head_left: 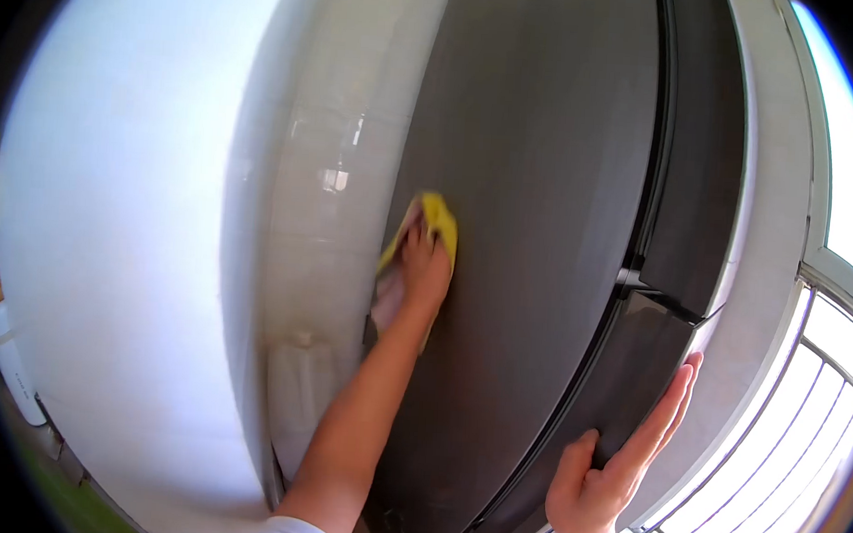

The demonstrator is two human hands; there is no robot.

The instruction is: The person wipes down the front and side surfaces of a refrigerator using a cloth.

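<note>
A tall dark grey refrigerator [537, 176] fills the middle of the head view. My left hand [424, 266] holds a yellow and whitish cloth [439, 214] against the left edge of its wide door, fingers wrapped round the fabric. Part of the cloth hangs below the hand beside the forearm. At the lower right, my right hand [614, 469] rests against the side edge of the narrower lower door, fingers stretched out and thumb apart, holding nothing.
A white wall [140, 203] stands at the left, with glossy tiles [339, 98] behind it. A whitish container [302, 385] sits between wall and refrigerator. At the far left is a white bottle [16, 370]. A window with metal bars [773, 458] is at the right.
</note>
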